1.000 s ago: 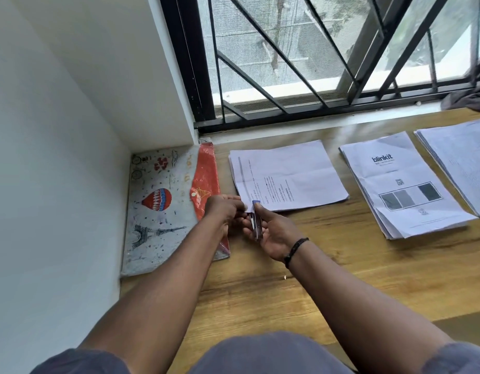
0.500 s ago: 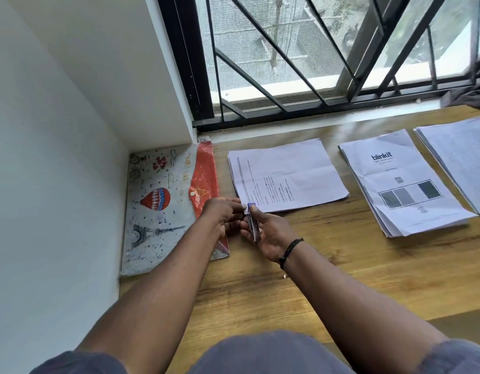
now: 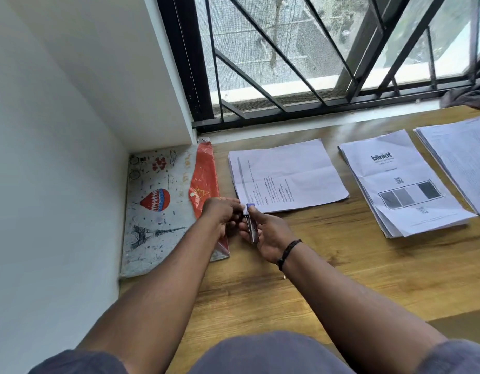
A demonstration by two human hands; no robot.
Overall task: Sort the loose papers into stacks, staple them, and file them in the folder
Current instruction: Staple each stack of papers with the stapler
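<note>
The right hand (image 3: 271, 236) curls its fingers round a small stapler (image 3: 252, 225), whose blue tip sits at the near left corner of the nearest paper stack (image 3: 287, 175). The left hand (image 3: 220, 214), just beside it, seems to pinch that same corner, though its fingertips are hidden. Under the left wrist lies the printed folder (image 3: 158, 209) with its red flap. Further right of the hands two more paper stacks (image 3: 400, 182) rest on the wooden desk (image 3: 341, 265)
</note>
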